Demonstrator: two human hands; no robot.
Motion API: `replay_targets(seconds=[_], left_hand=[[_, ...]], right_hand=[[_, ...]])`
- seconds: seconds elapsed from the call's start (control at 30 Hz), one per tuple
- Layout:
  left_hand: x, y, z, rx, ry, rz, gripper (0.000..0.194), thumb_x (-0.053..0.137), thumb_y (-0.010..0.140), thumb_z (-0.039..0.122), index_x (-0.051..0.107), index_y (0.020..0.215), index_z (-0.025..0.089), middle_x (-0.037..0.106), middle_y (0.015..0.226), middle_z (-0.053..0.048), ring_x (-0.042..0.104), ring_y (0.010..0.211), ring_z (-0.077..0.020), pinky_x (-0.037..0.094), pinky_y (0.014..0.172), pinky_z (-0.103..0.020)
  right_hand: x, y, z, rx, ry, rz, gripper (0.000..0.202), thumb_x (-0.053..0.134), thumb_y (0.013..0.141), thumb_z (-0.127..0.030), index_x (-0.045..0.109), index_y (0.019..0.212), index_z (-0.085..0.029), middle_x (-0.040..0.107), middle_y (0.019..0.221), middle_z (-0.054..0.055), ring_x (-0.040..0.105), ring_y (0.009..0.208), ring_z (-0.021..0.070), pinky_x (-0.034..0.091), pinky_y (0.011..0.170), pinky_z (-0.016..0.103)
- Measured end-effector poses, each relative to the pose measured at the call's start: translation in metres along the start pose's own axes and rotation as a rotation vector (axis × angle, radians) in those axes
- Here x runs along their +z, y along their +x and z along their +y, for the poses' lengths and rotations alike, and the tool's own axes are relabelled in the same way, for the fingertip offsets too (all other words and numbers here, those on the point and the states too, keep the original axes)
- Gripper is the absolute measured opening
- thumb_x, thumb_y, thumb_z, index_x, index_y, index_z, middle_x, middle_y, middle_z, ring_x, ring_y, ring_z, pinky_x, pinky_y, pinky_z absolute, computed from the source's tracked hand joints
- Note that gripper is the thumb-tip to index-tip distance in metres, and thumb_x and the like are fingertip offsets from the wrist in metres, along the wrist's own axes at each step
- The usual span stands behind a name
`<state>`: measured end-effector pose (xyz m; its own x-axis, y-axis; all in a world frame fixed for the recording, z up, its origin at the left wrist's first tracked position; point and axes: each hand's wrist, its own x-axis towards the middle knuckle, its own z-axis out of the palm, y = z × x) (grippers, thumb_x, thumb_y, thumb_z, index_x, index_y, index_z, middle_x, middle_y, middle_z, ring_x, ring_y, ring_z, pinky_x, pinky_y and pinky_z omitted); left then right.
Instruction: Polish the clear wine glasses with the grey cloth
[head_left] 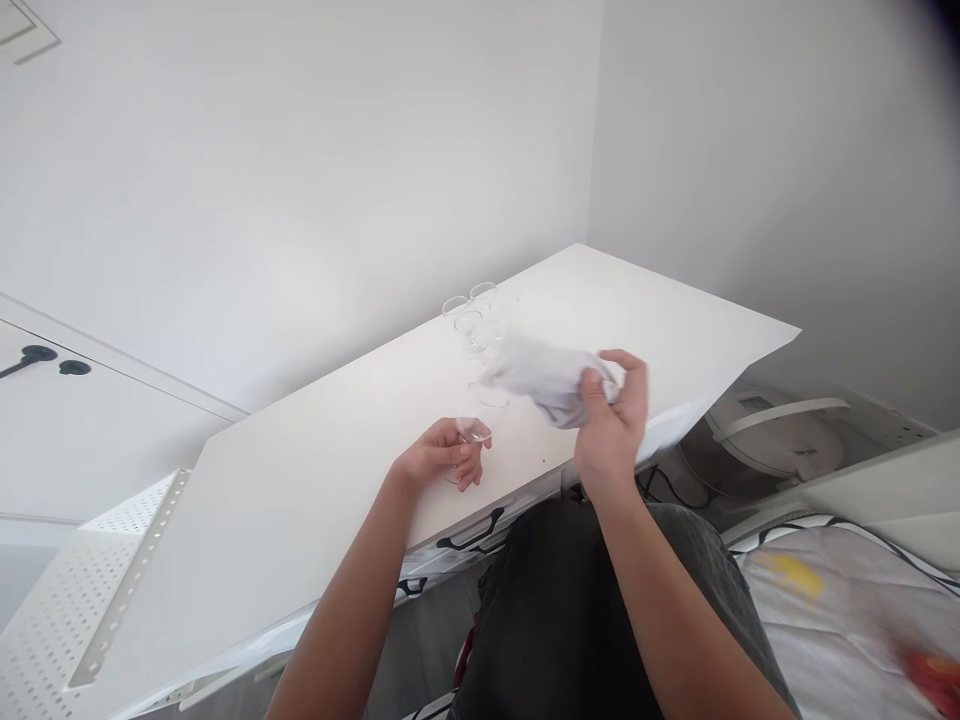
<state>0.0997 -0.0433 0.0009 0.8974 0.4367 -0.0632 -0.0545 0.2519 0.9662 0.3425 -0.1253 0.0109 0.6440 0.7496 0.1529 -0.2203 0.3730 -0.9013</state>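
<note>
My left hand point(454, 455) is closed around a pair of clear eyeglasses point(474, 432) just above the white tabletop point(315, 450). One lens shows at the fingertips; the rest of the frame is partly hidden by the fingers. A light grey cloth point(551, 378), blurred by motion, hangs from my right hand point(616, 425), pinched between thumb and fingers. It is apart from the left hand. Beyond the cloth, near the table's back edge, lie more thin-rimmed clear eyeglasses point(470, 298), with several other faint clear rims close by, partly covered by the cloth.
White walls point(375, 180) meet the table's back side. Drawers with black handles point(472, 530) sit under the front edge. A white pegboard point(112, 570) stands at the left end. At right are a round lidded appliance point(772, 450) and a quilted cover point(810, 620).
</note>
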Motion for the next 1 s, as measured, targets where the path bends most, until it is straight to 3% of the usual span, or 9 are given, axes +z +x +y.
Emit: replay_targets(seconds=[0.07, 0.1, 0.23, 0.33, 0.4, 0.5, 0.63, 0.87, 1.0], left_hand=[[0.003, 0.002, 0.0, 0.083, -0.003, 0.049, 0.031, 0.07, 0.093, 0.04, 0.066, 0.11, 0.015, 0.05, 0.054, 0.006, 0.053, 0.043, -0.0097, 0.055, 0.068, -0.034], [0.005, 0.004, -0.001, 0.1, -0.006, 0.067, 0.033, 0.07, 0.094, 0.043, 0.066, 0.11, 0.015, 0.049, 0.055, 0.007, 0.051, 0.042, -0.0087, 0.055, 0.069, -0.034], [0.014, 0.013, -0.004, 0.051, 0.004, 0.056, 0.04, 0.065, 0.096, 0.05, 0.064, 0.113, 0.014, 0.049, 0.061, 0.006, 0.051, 0.043, -0.0083, 0.056, 0.07, -0.035], [0.018, 0.02, -0.007, 0.072, -0.013, 0.07, 0.041, 0.065, 0.095, 0.052, 0.063, 0.113, 0.015, 0.046, 0.061, 0.007, 0.049, 0.042, -0.0079, 0.058, 0.069, -0.036], [0.018, 0.022, -0.008, 0.092, -0.045, 0.073, 0.041, 0.064, 0.095, 0.053, 0.063, 0.111, 0.016, 0.043, 0.059, 0.008, 0.046, 0.039, -0.007, 0.059, 0.067, -0.036], [0.018, 0.022, -0.006, 0.034, -0.067, 0.02, 0.041, 0.066, 0.094, 0.052, 0.064, 0.11, 0.015, 0.043, 0.059, 0.008, 0.047, 0.038, -0.0074, 0.06, 0.067, -0.037], [0.018, 0.021, -0.005, -0.036, -0.076, -0.049, 0.038, 0.066, 0.094, 0.05, 0.065, 0.109, 0.015, 0.043, 0.057, 0.007, 0.047, 0.038, -0.0084, 0.06, 0.065, -0.036], [0.018, 0.019, -0.01, -0.102, -0.094, -0.097, 0.034, 0.075, 0.086, 0.046, 0.058, 0.079, 0.017, 0.038, 0.055, 0.007, 0.049, 0.04, -0.0092, 0.06, 0.064, -0.037], [0.016, 0.017, -0.011, -0.168, -0.081, -0.159, 0.052, 0.071, 0.087, 0.054, 0.046, 0.059, 0.018, 0.032, 0.053, 0.007, 0.045, 0.039, -0.0086, 0.059, 0.063, -0.037]], right_hand=[[-0.003, 0.003, 0.004, -0.009, 0.006, 0.156, 0.03, 0.064, 0.094, -0.048, 0.053, 0.117, -0.032, 0.057, 0.101, 0.003, 0.058, 0.085, 0.0191, 0.048, 0.069, 0.03], [-0.002, 0.004, 0.006, 0.026, 0.019, 0.148, 0.027, 0.066, 0.093, -0.047, 0.054, 0.111, -0.031, 0.056, 0.101, 0.003, 0.058, 0.083, 0.0181, 0.047, 0.068, 0.029], [0.011, 0.0, 0.01, 0.339, 0.238, -0.232, 0.028, 0.071, 0.087, -0.048, 0.054, 0.089, -0.025, 0.056, 0.087, 0.001, 0.057, 0.074, 0.0178, 0.046, 0.063, 0.03], [0.022, -0.005, 0.01, 0.474, 0.409, -0.431, 0.035, 0.061, 0.09, -0.059, 0.061, 0.091, -0.024, 0.062, 0.087, 0.005, 0.062, 0.081, 0.0246, 0.051, 0.068, 0.037], [0.023, -0.005, 0.01, 0.497, 0.446, -0.47, 0.041, 0.054, 0.093, -0.062, 0.065, 0.096, -0.023, 0.066, 0.093, 0.008, 0.064, 0.086, 0.0276, 0.052, 0.071, 0.04], [0.017, -0.003, 0.009, 0.481, 0.425, -0.502, 0.031, 0.065, 0.09, -0.052, 0.065, 0.106, -0.027, 0.067, 0.098, 0.005, 0.065, 0.084, 0.0252, 0.051, 0.069, 0.036], [0.012, -0.004, 0.011, 0.408, 0.36, -0.603, 0.055, 0.081, 0.079, -0.048, 0.061, 0.127, -0.03, 0.066, 0.09, 0.001, 0.061, 0.068, 0.0188, 0.05, 0.062, 0.033], [0.025, -0.028, 0.035, 0.436, 0.438, -0.516, 0.068, 0.087, 0.067, -0.062, 0.064, 0.119, -0.024, 0.068, 0.086, 0.006, 0.063, 0.066, 0.0214, 0.052, 0.05, 0.033], [0.022, -0.029, 0.034, 0.525, 0.495, -0.713, 0.074, 0.082, 0.067, -0.07, 0.063, 0.118, -0.02, 0.069, 0.083, 0.008, 0.065, 0.067, 0.0246, 0.054, 0.05, 0.037]])
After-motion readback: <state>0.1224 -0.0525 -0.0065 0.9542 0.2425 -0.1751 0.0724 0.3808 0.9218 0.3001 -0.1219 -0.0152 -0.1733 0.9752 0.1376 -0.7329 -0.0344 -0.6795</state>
